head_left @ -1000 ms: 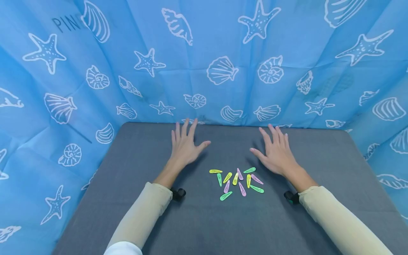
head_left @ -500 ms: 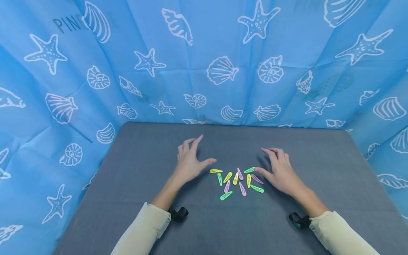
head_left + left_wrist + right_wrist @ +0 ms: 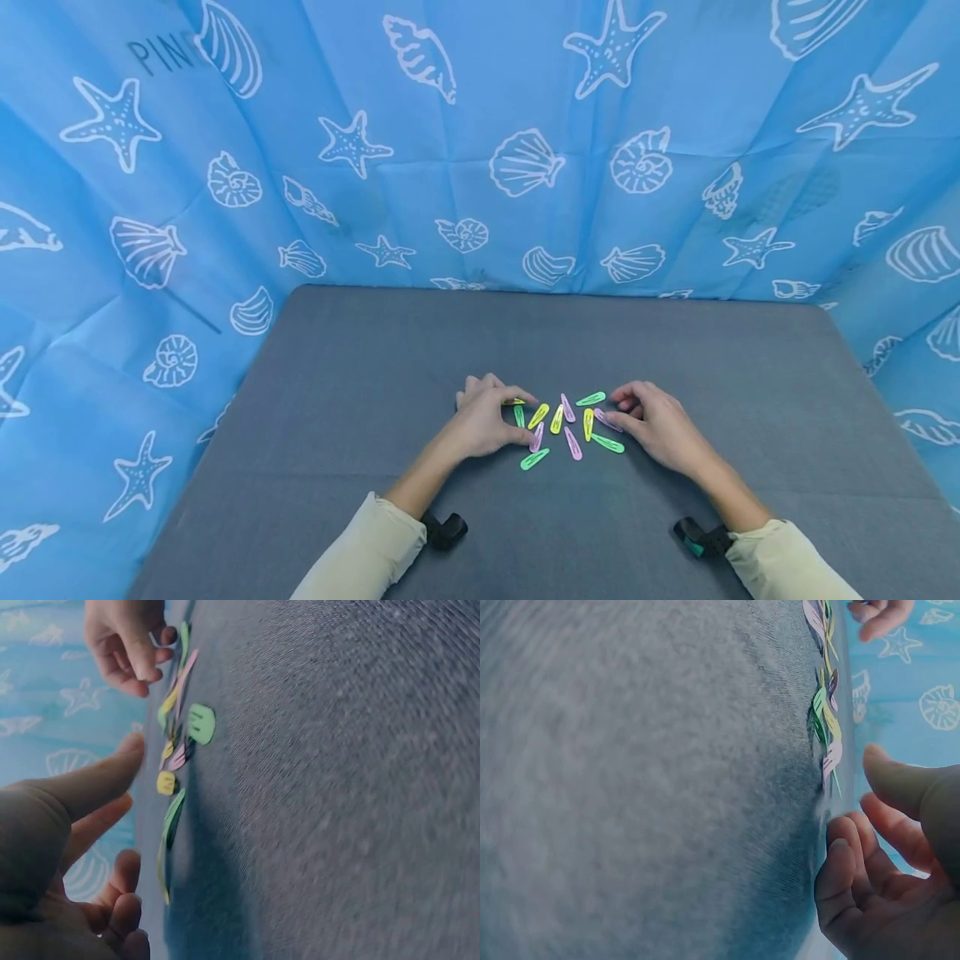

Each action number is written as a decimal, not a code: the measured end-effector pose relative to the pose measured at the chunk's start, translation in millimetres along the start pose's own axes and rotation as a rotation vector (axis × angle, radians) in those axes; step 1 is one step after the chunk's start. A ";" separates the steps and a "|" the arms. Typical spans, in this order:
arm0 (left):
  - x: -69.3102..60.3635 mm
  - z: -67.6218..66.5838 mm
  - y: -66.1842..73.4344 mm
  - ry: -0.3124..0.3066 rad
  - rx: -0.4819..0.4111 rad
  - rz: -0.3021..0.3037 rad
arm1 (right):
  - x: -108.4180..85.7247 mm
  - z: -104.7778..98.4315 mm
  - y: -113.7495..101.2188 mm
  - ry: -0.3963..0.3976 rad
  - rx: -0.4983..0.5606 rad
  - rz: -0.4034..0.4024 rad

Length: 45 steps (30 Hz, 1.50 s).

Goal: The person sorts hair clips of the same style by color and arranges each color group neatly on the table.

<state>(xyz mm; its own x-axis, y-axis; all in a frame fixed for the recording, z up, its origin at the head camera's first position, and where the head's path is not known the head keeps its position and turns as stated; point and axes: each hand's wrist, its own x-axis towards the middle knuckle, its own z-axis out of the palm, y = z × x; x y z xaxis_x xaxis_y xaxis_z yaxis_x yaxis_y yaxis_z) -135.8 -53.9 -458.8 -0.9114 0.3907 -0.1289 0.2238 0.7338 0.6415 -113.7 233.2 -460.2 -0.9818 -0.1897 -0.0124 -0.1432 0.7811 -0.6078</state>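
Since the hair clips (image 3: pixel 557 419) lie flat on the grey table (image 3: pixel 570 525), I presumably must reach low: my left hand (image 3: pixel 482 422), empty, thumb wide, at their nine o'clock; my right hand (image 3: pixel 662 427), empty, narrower, at three.

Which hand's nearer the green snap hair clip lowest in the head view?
Left. The left hand is just beyond and left of that green snap hair clip; the right hand is farther off, to its right.
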 end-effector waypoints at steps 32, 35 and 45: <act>17.3 5.2 -0.2 -0.046 -0.007 0.086 | 4.0 7.5 0.3 -0.091 0.056 0.043; 27.8 -7.7 -6.9 -0.091 -0.132 0.102 | 3.9 7.5 1.5 -0.087 0.061 0.038; 76.5 -58.2 -45.9 0.078 -0.177 0.009 | 3.4 8.0 1.2 -0.078 0.055 0.037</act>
<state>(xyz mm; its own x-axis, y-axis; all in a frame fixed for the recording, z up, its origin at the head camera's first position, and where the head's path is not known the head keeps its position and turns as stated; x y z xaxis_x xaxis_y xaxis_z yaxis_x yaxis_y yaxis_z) -235.9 -90.1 -454.1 -0.9352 0.3474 -0.0681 0.1738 0.6183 0.7665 -116.2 228.7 -467.3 -0.9733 -0.2082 -0.0963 -0.0975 0.7553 -0.6480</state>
